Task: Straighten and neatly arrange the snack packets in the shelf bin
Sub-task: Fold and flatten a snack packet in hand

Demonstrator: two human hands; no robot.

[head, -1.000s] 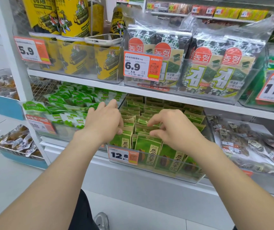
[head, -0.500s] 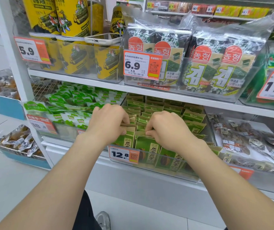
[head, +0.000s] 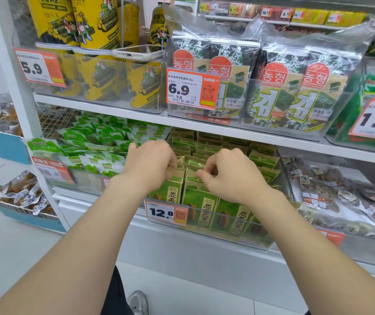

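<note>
A clear plastic shelf bin [head: 216, 235] on the lower shelf holds several green and tan snack packets [head: 201, 205] standing in rows, with a 12.8 price tag on its front. My left hand [head: 150, 164] has its fingers curled over the tan top edges of the packets in the left front row. My right hand [head: 229, 176] pinches the top of a packet in the middle row. Both hands hide the packet tops beneath them.
Small green and white packets fill the bin [head: 86, 171] to the left; a bin of brown packed snacks [head: 345, 201] stands to the right. The upper shelf edge [head: 204, 126] hangs close above, with seaweed packs [head: 291, 87], yellow bags [head: 100, 78] and a phone [head: 136, 53].
My fingers went from stretched over the packet rows to curled onto their top edges. Both hands shifted slightly back and closer together; the front packets stand straighter.
</note>
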